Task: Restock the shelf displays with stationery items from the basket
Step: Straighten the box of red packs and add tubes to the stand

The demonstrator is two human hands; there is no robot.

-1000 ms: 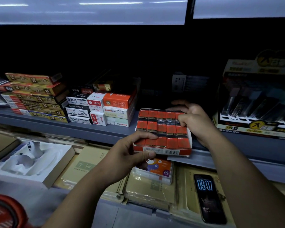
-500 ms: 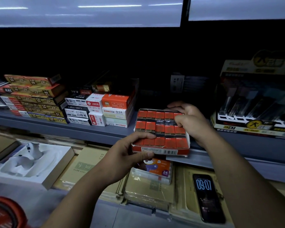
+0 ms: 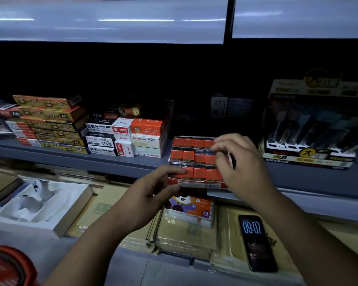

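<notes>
Display box of orange packs, centre frame on the shelf edge, likely light but spillable, best gripped by both sides; left hand pinches its near corner, right hand curled above, grip unclear.

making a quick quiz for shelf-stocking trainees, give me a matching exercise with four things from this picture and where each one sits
Things:
1. tray of orange boxes
2. phone
3. white moulded insert
4. red basket

Places:
a. bottom left corner of the view
b. lower level, left side
c. front edge of the grey shelf, gripped by the left hand
d. lower level, right side, screen lit

Pairs: 1-c, 2-d, 3-b, 4-a
</notes>
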